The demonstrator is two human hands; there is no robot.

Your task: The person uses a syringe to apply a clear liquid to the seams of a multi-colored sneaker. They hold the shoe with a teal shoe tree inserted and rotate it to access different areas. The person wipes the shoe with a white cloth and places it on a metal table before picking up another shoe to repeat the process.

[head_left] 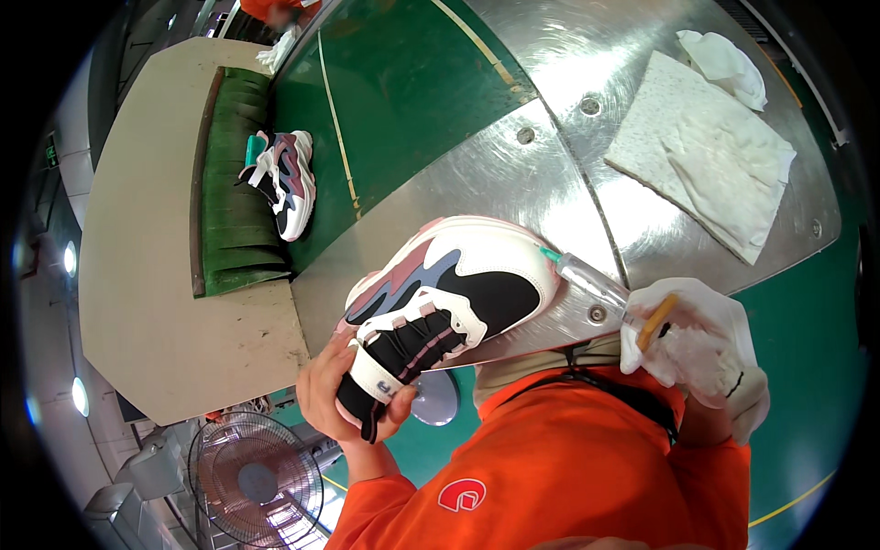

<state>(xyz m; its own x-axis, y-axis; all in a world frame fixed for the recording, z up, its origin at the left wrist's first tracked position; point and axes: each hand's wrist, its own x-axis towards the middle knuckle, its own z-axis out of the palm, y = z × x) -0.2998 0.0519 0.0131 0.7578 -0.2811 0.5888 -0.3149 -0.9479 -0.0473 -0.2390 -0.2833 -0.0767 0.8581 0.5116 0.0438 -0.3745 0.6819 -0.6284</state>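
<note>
A white, black, blue and mauve sneaker (495, 275) lies over the metal table near me, its toe pointing right. My left hand (341, 390) is bare and wraps around its heel and collar, the thumb beside the tongue. In my right hand (697, 344), which wears a white glove, is a clear syringe (594, 282) with a green tip. That tip meets the toe at the edge of the sole; whether it presses in I cannot tell. A yellow stick-like piece (657, 323) shows at the gloved fingers. The glove hides the syringe's rear end.
A second sneaker (289, 186) rides on a green slatted conveyor (240, 247) at the left, beside a beige board (147, 229). A white pad (646, 137) with crumpled white cloth (729, 170) lies at the far right. A fan (257, 481) stands lower left. Part of another person in orange (275, 9) appears at the top.
</note>
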